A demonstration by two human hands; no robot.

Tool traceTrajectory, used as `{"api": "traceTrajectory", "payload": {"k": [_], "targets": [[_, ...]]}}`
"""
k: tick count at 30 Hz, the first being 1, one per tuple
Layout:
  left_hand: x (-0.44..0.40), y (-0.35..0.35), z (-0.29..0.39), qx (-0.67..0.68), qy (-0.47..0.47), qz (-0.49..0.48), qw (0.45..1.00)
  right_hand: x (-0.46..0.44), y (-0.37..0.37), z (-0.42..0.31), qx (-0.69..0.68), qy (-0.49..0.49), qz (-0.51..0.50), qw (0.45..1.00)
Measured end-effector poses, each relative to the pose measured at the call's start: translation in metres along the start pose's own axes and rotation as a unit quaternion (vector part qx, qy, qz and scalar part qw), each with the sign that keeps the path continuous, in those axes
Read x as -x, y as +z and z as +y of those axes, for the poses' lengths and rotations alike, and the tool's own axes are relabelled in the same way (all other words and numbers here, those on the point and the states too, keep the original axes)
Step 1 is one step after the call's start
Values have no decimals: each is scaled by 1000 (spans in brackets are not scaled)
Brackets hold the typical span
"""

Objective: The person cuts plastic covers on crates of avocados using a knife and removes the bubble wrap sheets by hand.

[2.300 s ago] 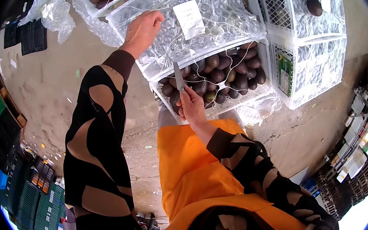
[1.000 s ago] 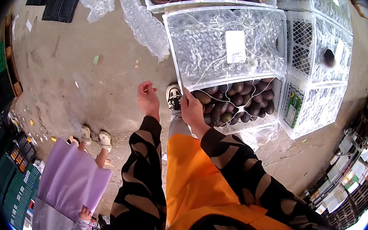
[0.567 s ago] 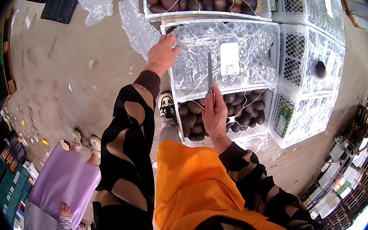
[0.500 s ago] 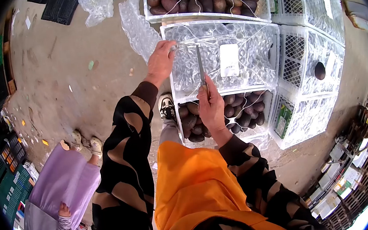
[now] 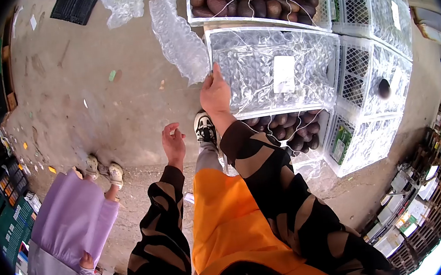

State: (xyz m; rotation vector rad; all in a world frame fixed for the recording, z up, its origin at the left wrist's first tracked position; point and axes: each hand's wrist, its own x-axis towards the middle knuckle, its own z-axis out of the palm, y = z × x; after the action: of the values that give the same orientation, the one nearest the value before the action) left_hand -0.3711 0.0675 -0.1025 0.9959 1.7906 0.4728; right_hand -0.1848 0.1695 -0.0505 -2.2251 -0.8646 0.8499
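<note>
Bubble wrap with a white paper label covers the middle crate. At this crate's left edge is my right hand, its index finger stretched along the rim and the other fingers curled; the knife seen earlier cannot be made out now. My left hand hangs over the floor, left of a shoe, with its fingers loosely bent apart and nothing in them. Dark avocados lie under white netting in the crate nearest me. More avocados fill the crate at the top.
Stacked wrapped crates stand on the right, one avocado on their wrap. Loose bubble wrap lies on the floor. On the left is a person in a lilac apron. Green crates are at the far left.
My left hand has come off the wrapped crate, down toward me. My right hand has moved left to the crate's edge, and the knife blade no longer shows.
</note>
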Motion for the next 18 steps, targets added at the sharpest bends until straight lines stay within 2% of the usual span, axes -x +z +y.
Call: {"api": "traceTrajectory", "payload": {"k": [6,13,16,18], "targets": [[-31,21,51,81,48,-5,995,14,-28,8,3,11,-63,998],[-53,58,118,107,85,-34,990,-16,-15,-7,30,41,-59,997],[-45,53,115,105,74,-46,991,2,-31,9,70,46,-120,989],[-44,47,111,105,79,-54,990,51,-36,86,73,153,-246,954]]}}
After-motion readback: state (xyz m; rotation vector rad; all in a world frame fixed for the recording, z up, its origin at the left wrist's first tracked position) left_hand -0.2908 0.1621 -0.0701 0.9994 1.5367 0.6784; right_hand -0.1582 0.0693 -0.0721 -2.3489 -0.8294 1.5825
